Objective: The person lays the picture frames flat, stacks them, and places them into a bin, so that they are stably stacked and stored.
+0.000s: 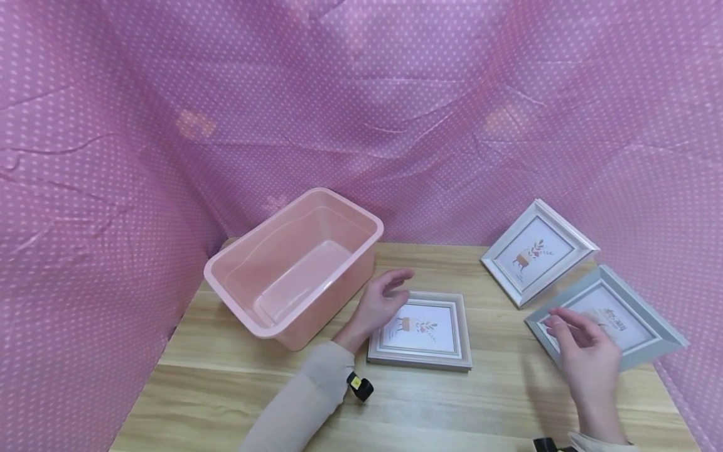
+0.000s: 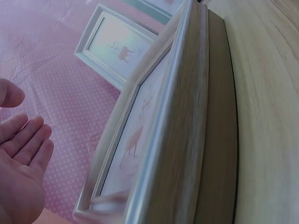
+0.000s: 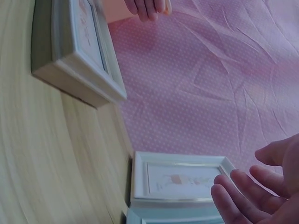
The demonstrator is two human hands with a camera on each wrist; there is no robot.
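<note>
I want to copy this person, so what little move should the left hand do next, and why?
Maybe the left hand should come down and grip the edge of the nearest picture frame: it holds nothing and hovers close above that frame, which lies face up.

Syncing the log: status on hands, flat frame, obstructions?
Left hand empty, beside flat frame. Right hand empty, near grey frame. Flat frame face up on table, bin to its left. Nothing seen lying on it.

A cloth-walled booth: pink polka-dot drapes (image 1: 361,138) around a wood-grain tabletop (image 1: 440,408).
</note>
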